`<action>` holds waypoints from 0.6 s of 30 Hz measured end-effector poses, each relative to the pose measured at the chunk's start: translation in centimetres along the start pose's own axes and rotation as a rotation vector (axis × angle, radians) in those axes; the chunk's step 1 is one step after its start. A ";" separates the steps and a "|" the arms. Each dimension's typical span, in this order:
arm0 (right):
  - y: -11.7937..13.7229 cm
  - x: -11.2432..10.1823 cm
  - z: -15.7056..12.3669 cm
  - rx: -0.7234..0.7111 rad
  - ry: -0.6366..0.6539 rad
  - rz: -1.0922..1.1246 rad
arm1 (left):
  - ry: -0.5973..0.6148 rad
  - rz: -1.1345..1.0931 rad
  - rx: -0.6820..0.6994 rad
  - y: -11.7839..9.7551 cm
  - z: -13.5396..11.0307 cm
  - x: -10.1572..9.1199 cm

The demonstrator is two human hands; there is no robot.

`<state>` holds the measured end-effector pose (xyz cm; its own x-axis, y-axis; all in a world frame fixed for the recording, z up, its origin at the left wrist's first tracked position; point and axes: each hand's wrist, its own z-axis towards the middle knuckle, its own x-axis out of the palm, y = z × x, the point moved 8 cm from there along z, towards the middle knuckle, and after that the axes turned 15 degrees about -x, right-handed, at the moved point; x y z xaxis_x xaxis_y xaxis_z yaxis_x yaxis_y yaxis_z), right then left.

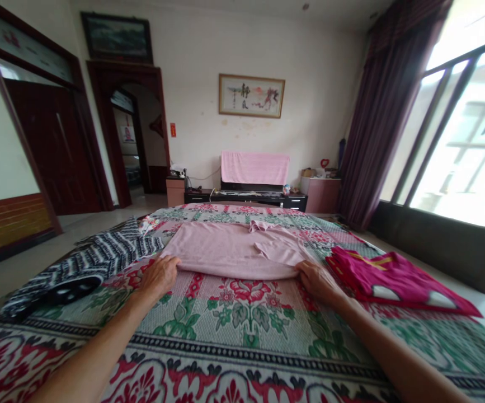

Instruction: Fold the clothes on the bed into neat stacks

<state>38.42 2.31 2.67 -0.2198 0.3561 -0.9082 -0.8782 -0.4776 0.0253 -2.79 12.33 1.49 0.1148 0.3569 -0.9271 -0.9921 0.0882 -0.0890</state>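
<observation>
A flowered cloth (248,324) spreads beneath the laundry in a pale-walled room, a purple curtain (362,117) hanging at right. Striped clothing (95,260) lies close by the pink shirt (221,252) at left, magenta clothing (393,277) at right. Mid-cloth, the shirt stretches left to right, sleeves rightward, its near corners pinched by left hand (161,273) and right hand (318,282).
</observation>
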 end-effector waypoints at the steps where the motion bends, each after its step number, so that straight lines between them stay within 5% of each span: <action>1: -0.3 0.0 0.0 0.033 -0.016 -0.016 | -0.008 0.000 -0.005 0.1 0.1 0.0; 6: -1.0 0.2 0.0 0.111 -0.022 -0.072 | 0.009 0.030 0.040 0.1 0.3 0.2; 18: -1.9 0.5 0.2 0.015 0.081 0.003 | -0.012 -0.019 0.061 0.7 0.5 0.7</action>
<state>39.90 3.59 2.21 -0.1879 0.2881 -0.9390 -0.8842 -0.4659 0.0340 -3.38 13.12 0.97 0.1343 0.3654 -0.9211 -0.9849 0.1513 -0.0836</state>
